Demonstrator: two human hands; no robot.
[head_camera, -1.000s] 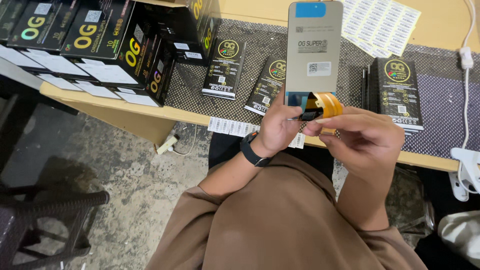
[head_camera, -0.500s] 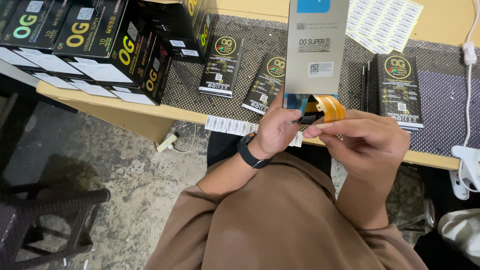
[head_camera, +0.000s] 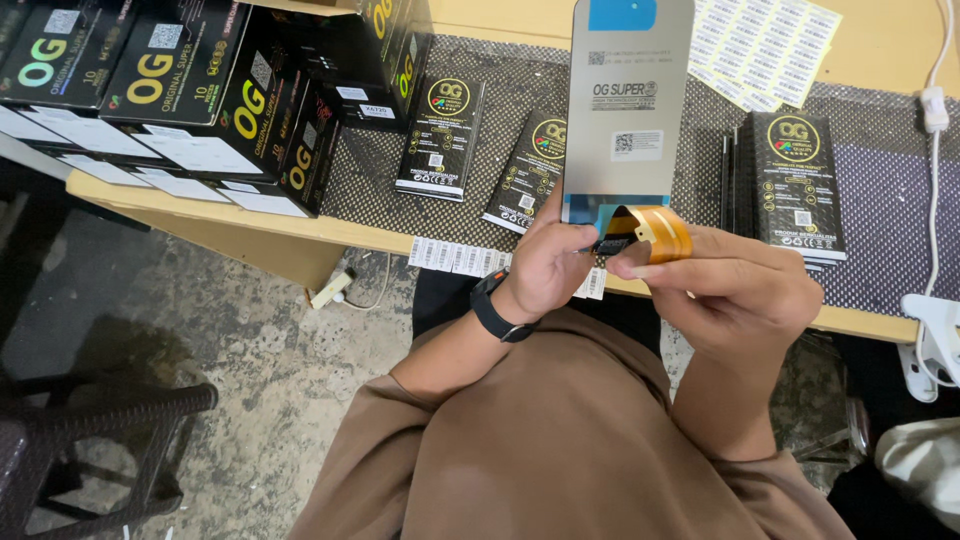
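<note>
Both hands pinch screen panel; black boxes left.

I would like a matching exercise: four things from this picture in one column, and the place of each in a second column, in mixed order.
Things:
1. grey screen panel
2. orange flex ribbon
3. black wristwatch
4. sheet of white barcode labels

Places:
A. on the left wrist
B. flat on the bench top, at the far right
C. curled at the panel's lower end, between both hands' fingertips
D. held upright above the hands

Pairs: 1-D, 2-C, 3-A, 4-B
</note>
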